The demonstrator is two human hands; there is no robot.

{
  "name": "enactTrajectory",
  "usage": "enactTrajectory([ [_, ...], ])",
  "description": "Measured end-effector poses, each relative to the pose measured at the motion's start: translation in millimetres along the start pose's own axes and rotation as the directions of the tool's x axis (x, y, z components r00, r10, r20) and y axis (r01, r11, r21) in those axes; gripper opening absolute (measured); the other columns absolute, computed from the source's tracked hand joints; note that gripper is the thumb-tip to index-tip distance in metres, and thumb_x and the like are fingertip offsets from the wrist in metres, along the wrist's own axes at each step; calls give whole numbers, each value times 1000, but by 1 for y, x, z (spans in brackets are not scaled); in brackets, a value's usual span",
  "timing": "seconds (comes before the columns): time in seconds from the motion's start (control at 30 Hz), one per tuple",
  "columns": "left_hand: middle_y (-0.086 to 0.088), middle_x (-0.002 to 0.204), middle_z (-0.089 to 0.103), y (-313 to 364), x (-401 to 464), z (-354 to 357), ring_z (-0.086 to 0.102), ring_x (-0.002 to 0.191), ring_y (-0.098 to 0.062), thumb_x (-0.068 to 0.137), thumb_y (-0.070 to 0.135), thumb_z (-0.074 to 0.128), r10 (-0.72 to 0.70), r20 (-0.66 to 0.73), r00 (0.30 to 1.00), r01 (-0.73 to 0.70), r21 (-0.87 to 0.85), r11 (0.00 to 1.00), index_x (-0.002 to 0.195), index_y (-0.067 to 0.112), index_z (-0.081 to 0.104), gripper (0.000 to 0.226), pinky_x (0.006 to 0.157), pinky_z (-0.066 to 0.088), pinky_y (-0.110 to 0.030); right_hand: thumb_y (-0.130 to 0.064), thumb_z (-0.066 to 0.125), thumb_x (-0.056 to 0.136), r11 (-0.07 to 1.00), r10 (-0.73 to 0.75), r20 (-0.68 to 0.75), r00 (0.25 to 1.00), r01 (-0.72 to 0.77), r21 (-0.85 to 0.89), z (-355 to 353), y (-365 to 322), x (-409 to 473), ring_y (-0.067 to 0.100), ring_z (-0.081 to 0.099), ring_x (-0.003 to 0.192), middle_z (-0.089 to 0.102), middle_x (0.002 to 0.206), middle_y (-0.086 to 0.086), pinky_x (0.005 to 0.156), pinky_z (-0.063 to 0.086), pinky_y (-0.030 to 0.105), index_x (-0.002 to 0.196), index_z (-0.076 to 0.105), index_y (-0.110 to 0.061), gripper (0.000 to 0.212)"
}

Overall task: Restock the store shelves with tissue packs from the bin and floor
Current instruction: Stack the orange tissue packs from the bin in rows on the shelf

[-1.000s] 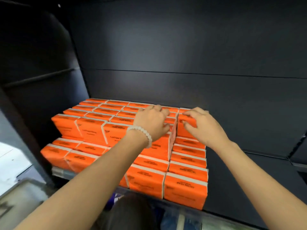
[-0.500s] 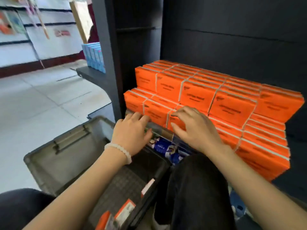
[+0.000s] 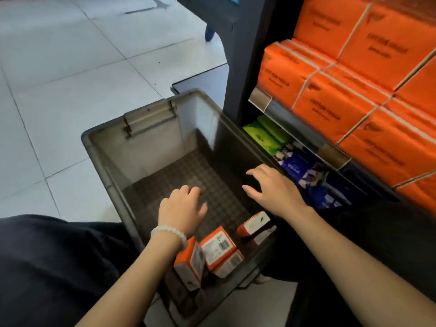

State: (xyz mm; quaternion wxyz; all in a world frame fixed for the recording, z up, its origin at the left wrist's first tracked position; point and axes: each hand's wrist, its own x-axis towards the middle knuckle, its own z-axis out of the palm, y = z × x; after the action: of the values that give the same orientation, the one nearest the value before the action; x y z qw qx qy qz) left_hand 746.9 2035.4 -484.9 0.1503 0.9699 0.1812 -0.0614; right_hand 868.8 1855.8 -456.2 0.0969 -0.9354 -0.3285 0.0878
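Both your hands have left the stacked orange packs on the shelf (image 3: 304, 109) and now hover inside the grey bin (image 3: 151, 114). Your left hand (image 3: 181, 212) and right hand (image 3: 274, 187) hold nothing, fingers loosely spread. A few orange tissue packs (image 3: 219, 247) lie at the bin's near edge. They look light and soft; hold one across its long sides.

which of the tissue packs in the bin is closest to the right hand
The lone tissue pack standing apart at the bin's right side, just below the right hand; the other packs cluster by the left wrist.
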Motion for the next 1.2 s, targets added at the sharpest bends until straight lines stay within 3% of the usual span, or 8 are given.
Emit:
enactTrajectory([
  [0.13, 0, 132, 48, -16, 11, 42, 48, 119, -21, 94, 48, 42, -148, 264, 953, 163, -35, 986, 131, 27, 44, 43, 92, 43, -38, -50, 50, 91, 983, 114, 161, 980, -135, 126, 38, 2, 28, 20, 45, 122, 43, 135, 0, 90, 45, 37, 135, 43, -20, 53],
  [0.23, -3, 134, 46, -23, 19, 69, 45, 122, -23, 94, 50, 41, -250, 379, 891, 293, -57, 955, 132, 26, 44, 45, 96, 42, -41, -54, 49, 90, 915, 232, 394, 889, -337, 221, 77, 10, 40, 26, 37, 130, 34, 145, 6, 102, 39, 43, 141, 35, -18, 65],
  [0.4, -4, 135, 43, -23, 33, 105, 41, 125, -26, 94, 50, 39, -360, 439, 823, 403, -6, 915, 133, 26, 43, 46, 96, 37, -44, -63, 38, 90, 924, 285, 604, 744, -382, 34, 129, 25, 56, 31, 24, 138, 23, 152, 9, 109, 27, 45, 147, 25, -20, 72],
  [0.5, -5, 135, 39, -22, 25, 132, 39, 125, -29, 93, 53, 37, -426, 545, 722, 490, 33, 871, 131, 26, 42, 46, 96, 37, -46, -64, 34, 90, 933, 296, 666, 685, -357, -47, 147, 29, 63, 31, 21, 139, 20, 153, 9, 110, 23, 46, 148, 21, -20, 74],
  [0.63, -8, 139, 30, -25, 17, 156, 39, 123, -34, 94, 51, 36, -462, 634, 620, 552, 67, 831, 131, 25, 40, 46, 95, 39, -46, -67, 36, 89, 924, 344, 788, 511, -333, -187, 173, 39, 60, 31, 12, 143, 12, 157, 8, 114, 15, 46, 150, 12, -21, 80],
  [0.87, -8, 135, 31, -29, 15, 167, 40, 120, -33, 94, 51, 40, -459, 634, 623, 547, 66, 834, 128, 24, 40, 44, 91, 42, -43, -79, 39, 77, 920, 390, 828, 403, -128, -371, 188, 40, 60, 31, 16, 141, 26, 152, 11, 112, 16, 44, 147, 27, -20, 92],
  [1.07, -9, 132, 32, -27, 21, 161, 43, 118, -33, 94, 52, 41, -445, 611, 654, 536, 40, 843, 124, 22, 41, 43, 86, 44, -42, -78, 45, 75, 936, 351, 881, 317, -122, -329, 173, 38, 60, 30, 15, 141, 23, 153, 9, 111, 21, 44, 146, 31, -23, 91],
  [1.2, -9, 127, 36, -23, 26, 151, 47, 114, -33, 93, 53, 41, -417, 567, 710, 504, 4, 864, 120, 21, 44, 42, 86, 47, -43, -73, 57, 72, 938, 333, 903, 270, -195, -287, 152, 34, 59, 27, 32, 134, 31, 149, 9, 99, 38, 38, 144, 35, -24, 90],
])
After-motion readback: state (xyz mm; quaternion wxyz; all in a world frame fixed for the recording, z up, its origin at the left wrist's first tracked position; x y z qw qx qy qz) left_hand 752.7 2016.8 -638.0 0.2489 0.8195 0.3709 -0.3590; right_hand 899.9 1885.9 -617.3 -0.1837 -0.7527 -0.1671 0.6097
